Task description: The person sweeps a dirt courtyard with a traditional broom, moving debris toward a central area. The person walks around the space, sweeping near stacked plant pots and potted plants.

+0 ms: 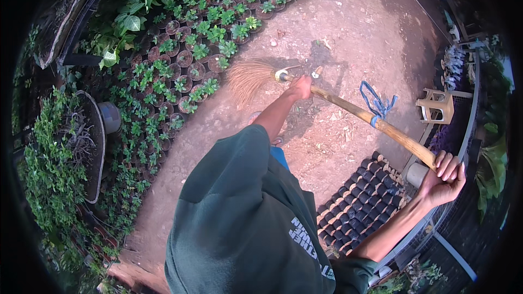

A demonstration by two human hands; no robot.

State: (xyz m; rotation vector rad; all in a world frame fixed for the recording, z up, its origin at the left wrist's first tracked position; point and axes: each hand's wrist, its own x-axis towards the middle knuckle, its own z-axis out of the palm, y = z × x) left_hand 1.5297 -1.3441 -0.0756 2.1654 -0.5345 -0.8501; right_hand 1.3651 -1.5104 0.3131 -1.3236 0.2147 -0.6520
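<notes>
A broom with a long wooden handle (363, 115) slants across the view in front of me. My left hand (301, 87) grips the handle low down, close to the binding above the bristles. At the handle's upper end is my right hand (445, 179), its fingers curled over the tip. The broom's tan bristles (251, 81) fan out over the dirt ground (229, 126), beside the nearest potted plants. A blue strip (378, 108) is tied around the handle between my hands. Scattered dry debris (327, 130) lies on the ground beneath the handle.
Rows of potted seedlings (200, 51) line the left side. Black bags (359, 200) stand packed in rows at lower right. A beige plastic stool (436, 106) and a pale container (416, 174) are at right. A wheelbarrow-like tray (96, 147) with cuttings stands at far left.
</notes>
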